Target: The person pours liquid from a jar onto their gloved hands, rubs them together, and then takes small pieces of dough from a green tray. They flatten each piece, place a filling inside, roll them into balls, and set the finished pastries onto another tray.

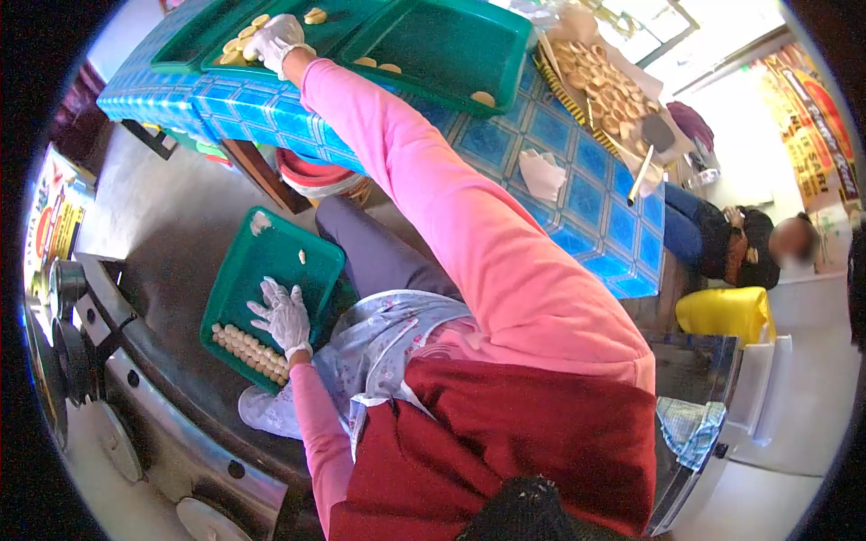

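Observation:
My left hand (284, 317), in a clear glove, is spread over a green tray (236, 270) beside my lap. Just below its palm, rows of small pale dough balls (253, 353) line the tray's near end. One small dough piece (302, 257) and a whitish lump (260, 223) lie farther up in it. My right hand (278, 41), also gloved, reaches far across to another green tray (329, 36) on the table. Its fingers are curled over a cluster of pale yellowish dough pieces (238, 47); the fingertips are partly hidden. A single piece (316, 16) lies to its right.
On the blue checked tablecloth (487, 140) stand another green tray (433, 45) with a few pieces and a large tray of browned rounds (600, 86). A spatula (645, 171) lies near the corner. Pans (68, 334) are at left; another person (740, 239) sits at right.

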A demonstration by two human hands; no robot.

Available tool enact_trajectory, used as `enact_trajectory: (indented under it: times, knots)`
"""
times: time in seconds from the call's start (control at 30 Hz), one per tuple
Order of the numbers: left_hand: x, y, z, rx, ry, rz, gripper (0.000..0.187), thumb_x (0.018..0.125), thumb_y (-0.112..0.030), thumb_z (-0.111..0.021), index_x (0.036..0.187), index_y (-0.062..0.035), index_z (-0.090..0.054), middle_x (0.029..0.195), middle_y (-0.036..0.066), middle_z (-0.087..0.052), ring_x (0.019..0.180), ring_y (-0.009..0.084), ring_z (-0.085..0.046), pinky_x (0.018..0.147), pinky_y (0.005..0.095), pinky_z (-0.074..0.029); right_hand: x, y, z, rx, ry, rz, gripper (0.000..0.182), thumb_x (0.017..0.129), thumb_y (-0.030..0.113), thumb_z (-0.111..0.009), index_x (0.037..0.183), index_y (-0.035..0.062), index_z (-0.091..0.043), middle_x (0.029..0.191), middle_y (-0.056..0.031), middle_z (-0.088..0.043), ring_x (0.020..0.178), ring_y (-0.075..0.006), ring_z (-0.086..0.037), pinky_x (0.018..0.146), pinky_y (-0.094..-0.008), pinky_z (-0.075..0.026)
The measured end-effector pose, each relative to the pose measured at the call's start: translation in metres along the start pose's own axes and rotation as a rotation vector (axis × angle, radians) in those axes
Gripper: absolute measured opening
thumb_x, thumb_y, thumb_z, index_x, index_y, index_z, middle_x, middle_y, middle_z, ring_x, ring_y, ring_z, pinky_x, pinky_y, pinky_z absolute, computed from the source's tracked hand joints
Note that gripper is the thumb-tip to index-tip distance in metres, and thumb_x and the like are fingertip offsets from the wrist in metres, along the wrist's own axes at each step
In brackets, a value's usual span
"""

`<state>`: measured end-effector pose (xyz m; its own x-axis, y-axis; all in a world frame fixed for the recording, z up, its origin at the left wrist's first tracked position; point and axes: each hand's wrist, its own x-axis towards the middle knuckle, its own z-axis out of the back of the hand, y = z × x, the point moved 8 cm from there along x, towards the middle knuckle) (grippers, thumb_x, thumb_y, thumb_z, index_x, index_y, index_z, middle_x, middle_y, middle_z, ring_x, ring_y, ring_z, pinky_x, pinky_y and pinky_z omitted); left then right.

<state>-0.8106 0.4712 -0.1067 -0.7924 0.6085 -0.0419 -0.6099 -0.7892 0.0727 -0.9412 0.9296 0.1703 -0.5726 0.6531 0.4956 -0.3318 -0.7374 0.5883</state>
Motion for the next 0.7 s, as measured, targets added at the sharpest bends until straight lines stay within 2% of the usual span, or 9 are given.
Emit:
enact_trajectory:
  times: [0.07, 0.17, 0.3, 0.4, 0.47, 0.5, 0.53, 0.6, 0.7]
  knots:
    - [0.001, -0.003, 0.002, 0.004, 0.053, 0.014, 0.070, 0.102, -0.055, -0.037, 0.158, -0.0151, -0.022, 0.163, 0.005, -0.024, 0.142, 0.0556, -0.021, 0.107, 0.0747, -0.022, 0.024, -0.005, -0.006, 0.080, -0.161, 0.071, 0.018, 0.079, 0.025, -0.075, 0.079, 0.0076, -0.073, 0.071, -0.0069, -0.070, 0.058, -0.0187, -0.065, 0.054, -0.0332, -0.050]
    - [0.003, -0.005, 0.004, 0.027, 0.003, 0.018, 0.071, 0.101, -0.055, -0.037, 0.157, -0.0147, -0.022, 0.163, 0.006, -0.024, 0.142, 0.0551, -0.021, 0.107, 0.0748, -0.022, -0.068, 0.043, 0.088, 1.131, -0.169, -0.236, 0.012, 0.073, 0.006, -0.075, 0.081, 0.0007, -0.067, 0.072, -0.0116, -0.068, 0.056, -0.0186, -0.063, 0.050, -0.0301, -0.049]
    - [-0.007, -0.010, 0.007, -0.071, -0.048, -0.030, 0.071, 0.100, -0.052, -0.044, 0.156, -0.0128, -0.026, 0.161, 0.009, -0.028, 0.141, 0.0549, -0.024, 0.107, 0.0736, -0.022, -0.176, 0.099, 0.097, 1.416, 0.045, -0.252, 0.019, 0.075, 0.002, -0.075, 0.091, -0.0015, -0.065, 0.083, -0.0139, -0.070, 0.065, -0.0189, -0.067, 0.057, -0.0284, -0.052]
    - [0.000, 0.007, -0.001, -0.233, -0.224, -0.007, 0.068, 0.098, -0.047, -0.051, 0.153, -0.0100, -0.033, 0.157, 0.012, -0.034, 0.140, 0.0525, -0.028, 0.109, 0.0690, -0.023, -0.269, 0.100, 0.027, 1.299, 0.518, -0.300, 0.018, 0.084, 0.011, -0.071, 0.098, -0.0010, -0.069, 0.092, -0.0096, -0.071, 0.077, -0.0152, -0.067, 0.071, -0.0269, -0.054]
    - [-0.016, 0.021, 0.060, -0.294, -0.197, 0.187, 0.056, 0.096, -0.034, -0.057, 0.144, -0.0070, -0.044, 0.144, 0.014, -0.051, 0.132, 0.0412, -0.044, 0.105, 0.0542, -0.038, -0.339, 0.079, -0.018, 1.172, 0.708, -0.453, 0.024, 0.086, 0.017, -0.070, 0.105, 0.0029, -0.071, 0.090, -0.0065, -0.071, 0.074, -0.0112, -0.066, 0.070, -0.0248, -0.054]
    - [-0.028, 0.043, 0.036, -0.310, -0.617, 0.162, 0.045, 0.095, -0.027, -0.057, 0.134, -0.0059, -0.054, 0.119, 0.016, -0.065, 0.111, 0.0364, -0.059, 0.091, 0.0471, -0.046, -0.363, 0.071, -0.031, 1.082, 0.769, -0.522, 0.024, 0.086, 0.018, -0.071, 0.104, 0.0035, -0.071, 0.090, -0.0063, -0.071, 0.072, -0.0109, -0.066, 0.067, -0.0242, -0.053]
    - [-0.039, 0.063, 0.022, -0.450, -0.584, 0.352, 0.029, 0.093, -0.024, -0.057, 0.116, -0.0059, -0.064, 0.095, 0.017, -0.068, 0.090, 0.0353, -0.064, 0.079, 0.0472, -0.049, -0.389, 0.062, -0.042, 0.977, 0.816, -0.594, 0.024, 0.085, 0.019, -0.072, 0.104, 0.0042, -0.071, 0.089, -0.0061, -0.071, 0.070, -0.0106, -0.065, 0.064, -0.0236, -0.053]
    - [-0.050, 0.075, 0.014, -0.377, -0.327, 0.505, 0.020, 0.092, -0.024, -0.057, 0.088, -0.0057, -0.065, 0.080, 0.018, -0.066, 0.080, 0.0368, -0.064, 0.069, 0.0499, -0.049, -0.419, 0.041, -0.085, 0.948, 0.799, -0.629, 0.020, 0.080, 0.017, -0.074, 0.095, 0.0049, -0.070, 0.081, -0.0045, -0.070, 0.061, -0.0099, -0.063, 0.053, -0.0247, -0.047]
    - [-0.045, 0.068, -0.013, -0.365, -0.302, 0.451, 0.023, 0.090, -0.029, -0.060, 0.085, -0.0067, -0.066, 0.081, 0.020, -0.065, 0.077, 0.0389, -0.063, 0.067, 0.0508, -0.048, -0.436, 0.047, -0.119, 0.772, 0.832, -0.468, 0.019, 0.080, 0.015, -0.074, 0.095, 0.0033, -0.070, 0.082, -0.0049, -0.069, 0.064, -0.0098, -0.061, 0.055, -0.0241, -0.047]
